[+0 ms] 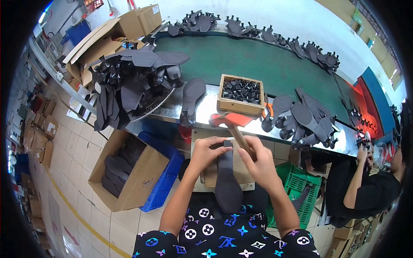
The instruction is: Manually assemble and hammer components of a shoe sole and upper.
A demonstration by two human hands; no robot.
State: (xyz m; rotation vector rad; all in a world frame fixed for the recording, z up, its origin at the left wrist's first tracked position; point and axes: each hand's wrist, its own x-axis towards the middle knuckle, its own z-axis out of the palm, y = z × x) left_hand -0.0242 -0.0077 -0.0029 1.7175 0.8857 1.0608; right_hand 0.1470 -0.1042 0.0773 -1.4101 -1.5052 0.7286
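Note:
A dark shoe sole (228, 187) lies in front of my body, its broad toe part toward me and its narrow heel end away. The fingers of my left hand (205, 154) are closed around the heel end, with the thumb pressing near a small black block there. My right hand (259, 164) grips the wooden handle of a hammer (238, 133). The hammer's orange-red head is raised beyond the heel end, apart from it. Under the sole is a pale work board (208, 175), partly hidden by my hands.
Ahead stands a wooden box (241, 106) of small black pieces. Soles lie piled on a rack (148, 107) at left and on the bench (297, 116) at right, beside orange-handled pliers (269, 111). A carton (129, 172) and green crate (303, 193) flank me; a co-worker (365, 185) sits right.

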